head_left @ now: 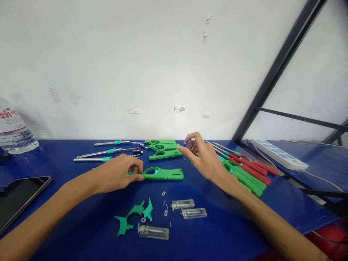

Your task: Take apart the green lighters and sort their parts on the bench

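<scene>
A green lighter body (168, 174) lies flat on the blue table, its far-left end pinched by my left hand (119, 172). My right hand (199, 154) is closed around the purple handle of a screwdriver (183, 162), whose tip meets the right end of that body. Behind it lie several green casing halves (165, 153), with metal lighter tubes (99, 153) wired to black igniters on the left. In front are teal triggers (124, 225), clear fuel tanks (154, 232), small screws (170, 223) and little pale clips (165, 212).
Red lighters (251, 166) and green lighters (246, 175) lie beside my right forearm. A white power strip (280, 154) sits at the right, past a dark metal post (272, 79). At the left are a water bottle (16, 132) and a phone (21, 199).
</scene>
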Tool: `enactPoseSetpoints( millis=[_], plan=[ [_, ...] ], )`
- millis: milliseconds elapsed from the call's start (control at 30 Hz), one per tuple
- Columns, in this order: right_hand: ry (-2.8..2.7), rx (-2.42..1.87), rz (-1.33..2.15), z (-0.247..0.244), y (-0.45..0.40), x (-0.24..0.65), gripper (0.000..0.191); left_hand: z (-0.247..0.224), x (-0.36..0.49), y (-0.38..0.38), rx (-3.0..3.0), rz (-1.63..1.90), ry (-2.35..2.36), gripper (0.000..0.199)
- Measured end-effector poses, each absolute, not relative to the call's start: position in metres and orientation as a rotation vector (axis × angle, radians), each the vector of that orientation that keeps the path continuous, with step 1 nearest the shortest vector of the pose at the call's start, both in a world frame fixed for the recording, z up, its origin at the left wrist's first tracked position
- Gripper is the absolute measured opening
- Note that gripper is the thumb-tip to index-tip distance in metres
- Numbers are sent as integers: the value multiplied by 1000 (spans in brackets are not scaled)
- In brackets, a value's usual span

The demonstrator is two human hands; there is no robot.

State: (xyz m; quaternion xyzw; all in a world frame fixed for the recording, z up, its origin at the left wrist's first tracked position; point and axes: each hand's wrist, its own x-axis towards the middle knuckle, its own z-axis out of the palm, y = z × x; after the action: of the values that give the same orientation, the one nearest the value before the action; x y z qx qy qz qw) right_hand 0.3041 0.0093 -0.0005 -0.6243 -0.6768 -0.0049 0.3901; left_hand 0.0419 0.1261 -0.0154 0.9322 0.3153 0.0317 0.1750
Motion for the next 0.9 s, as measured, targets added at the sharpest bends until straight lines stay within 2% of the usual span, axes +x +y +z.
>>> enactPoseSetpoints(
  millis=[233,367,500,633,767,833,900],
  plan=[
    [-1767,-1385,-46,0,11,306,17,-16,42,127,2641,96,879,26],
    [-1783,-1348,30,0,9,304,35,-16,42,128,2640,94,872,25],
    [-1792,-1306,16,-3,10,304,29,-16,41,128,2647,94,883,25],
    [-1810,-1293,-34,-6,13,305,31,-15,42,127,2652,94,875,25],
    [-1848,-1290,31,-7,13,303,51,-13,43,125,2639,94,863,25],
    [-1850,-1299,71,-7,12,302,50,-13,42,125,2636,96,860,26],
    [-1822,-1315,52,-8,11,302,42,-13,42,125,2636,97,863,26]
  ],
)
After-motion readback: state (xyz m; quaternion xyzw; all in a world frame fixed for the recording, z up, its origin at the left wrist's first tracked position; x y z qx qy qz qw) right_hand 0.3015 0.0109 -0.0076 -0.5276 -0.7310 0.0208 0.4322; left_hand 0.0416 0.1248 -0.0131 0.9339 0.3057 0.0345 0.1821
